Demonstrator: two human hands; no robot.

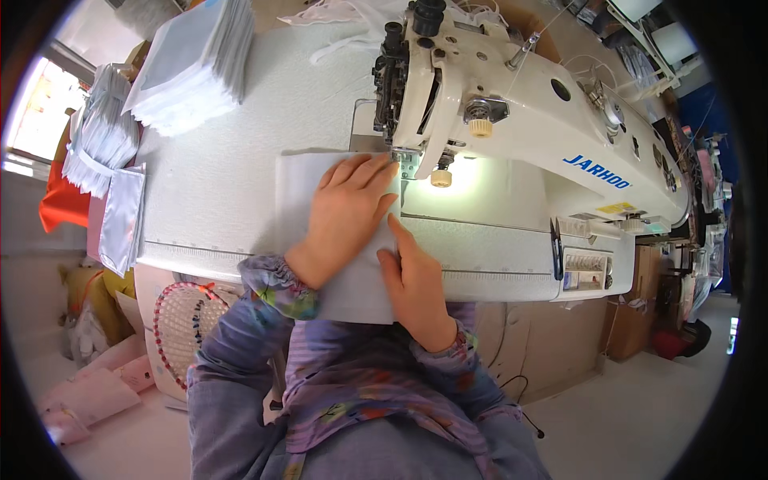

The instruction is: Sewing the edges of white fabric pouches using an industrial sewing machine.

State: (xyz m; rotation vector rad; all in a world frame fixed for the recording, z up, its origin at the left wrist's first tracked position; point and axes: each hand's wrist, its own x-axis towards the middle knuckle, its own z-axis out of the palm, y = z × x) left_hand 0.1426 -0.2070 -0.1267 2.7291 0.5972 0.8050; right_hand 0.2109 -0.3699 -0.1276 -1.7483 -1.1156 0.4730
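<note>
A flat, pale grey-white fabric piece [352, 300] lies under the sewing machine's head, its near end hanging past the table edge. My left hand [348, 212] rests flat on it, fingers stretched out, their tips close to the presser foot [406, 164]. Along the fabric's right edge is my right hand [420, 292], thumb on the cloth and index finger pointing forward, apart from the thumb. The other fingers of that hand are hidden. The white sewing machine [520, 104] spans the right side, its lamp lighting the bed beside the foot.
A tall stack of white pieces [196, 68] stands at the back left, beside a tied bundle [100, 136]. Black thread snips [556, 248] and a small parts tray [586, 270] sit at the table's right end. A woven basket [188, 320] is below left.
</note>
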